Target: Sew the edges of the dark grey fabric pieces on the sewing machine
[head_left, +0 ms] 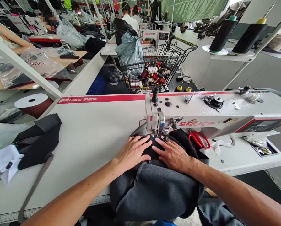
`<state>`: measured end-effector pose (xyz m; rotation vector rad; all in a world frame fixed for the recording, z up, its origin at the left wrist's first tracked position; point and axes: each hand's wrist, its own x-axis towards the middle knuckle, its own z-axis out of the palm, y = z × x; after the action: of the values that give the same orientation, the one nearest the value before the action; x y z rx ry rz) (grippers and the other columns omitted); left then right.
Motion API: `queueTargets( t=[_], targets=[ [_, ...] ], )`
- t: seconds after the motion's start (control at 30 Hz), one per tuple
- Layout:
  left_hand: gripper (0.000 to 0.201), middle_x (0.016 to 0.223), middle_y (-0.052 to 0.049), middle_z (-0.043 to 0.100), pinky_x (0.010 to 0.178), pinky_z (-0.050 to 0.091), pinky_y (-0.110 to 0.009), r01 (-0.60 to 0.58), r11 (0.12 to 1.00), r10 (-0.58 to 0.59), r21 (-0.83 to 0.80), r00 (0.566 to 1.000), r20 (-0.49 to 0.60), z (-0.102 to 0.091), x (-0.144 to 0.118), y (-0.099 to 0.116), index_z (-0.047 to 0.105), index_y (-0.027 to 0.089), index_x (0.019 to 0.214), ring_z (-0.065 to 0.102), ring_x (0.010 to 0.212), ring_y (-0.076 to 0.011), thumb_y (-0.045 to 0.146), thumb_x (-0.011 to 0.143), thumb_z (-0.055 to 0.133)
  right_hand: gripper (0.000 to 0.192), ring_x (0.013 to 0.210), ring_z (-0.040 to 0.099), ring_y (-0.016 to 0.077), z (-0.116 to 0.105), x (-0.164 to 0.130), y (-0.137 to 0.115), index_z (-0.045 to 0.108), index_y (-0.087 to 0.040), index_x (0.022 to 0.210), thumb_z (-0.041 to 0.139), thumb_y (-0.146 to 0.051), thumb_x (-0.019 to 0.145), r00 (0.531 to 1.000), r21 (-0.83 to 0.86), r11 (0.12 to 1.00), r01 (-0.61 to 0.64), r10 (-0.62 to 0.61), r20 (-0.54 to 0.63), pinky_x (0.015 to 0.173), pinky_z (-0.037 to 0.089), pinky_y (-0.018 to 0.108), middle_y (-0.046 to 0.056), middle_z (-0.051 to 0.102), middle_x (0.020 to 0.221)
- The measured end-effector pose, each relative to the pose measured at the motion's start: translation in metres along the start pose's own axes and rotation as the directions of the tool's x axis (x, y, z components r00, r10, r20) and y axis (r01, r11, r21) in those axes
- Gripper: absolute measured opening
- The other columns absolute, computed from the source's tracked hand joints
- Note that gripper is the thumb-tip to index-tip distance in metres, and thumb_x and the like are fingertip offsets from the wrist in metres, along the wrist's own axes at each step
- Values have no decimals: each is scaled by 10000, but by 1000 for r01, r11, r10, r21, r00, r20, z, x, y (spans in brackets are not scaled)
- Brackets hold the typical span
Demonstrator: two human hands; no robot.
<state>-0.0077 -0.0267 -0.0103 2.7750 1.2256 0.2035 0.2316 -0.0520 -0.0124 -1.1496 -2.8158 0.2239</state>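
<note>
Dark grey fabric [161, 186] lies under the head of a white sewing machine [164, 110] and drapes over the table's front edge. My left hand [134, 149] presses flat on it, fingers spread, just left of the needle area. On the other side, my right hand [172, 153] also rests flat on the fabric with its fingers apart. The fingertips of both hands come close to the presser foot, which the machine head and fingers partly hide. Beneath my hands, the exact seam cannot be made out.
Red-handled scissors [199, 140] lie right of the fabric, under the machine arm. Cut dark pieces [42, 138] and a grey strip [36, 185] are on the table's left. Behind stands a cart [154, 62] of thread spools. Two black thread cones [225, 34] stand upper right. Other people work farther back.
</note>
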Motion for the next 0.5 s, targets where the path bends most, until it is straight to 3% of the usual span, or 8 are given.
queueTargets(
  t=[0.5],
  targets=[
    [545,1367,-26,557,903,416,-406,19,1000,-20,23,999,48,-4,13,-6,558,289,1287,522,1119,-265,535,808,650,494,1325,382,298,-3,10,21,384,-313,1450,483,-373,969,999,-20,1000,19,-18,43,1078,328,493,129,428,1426]
  ],
)
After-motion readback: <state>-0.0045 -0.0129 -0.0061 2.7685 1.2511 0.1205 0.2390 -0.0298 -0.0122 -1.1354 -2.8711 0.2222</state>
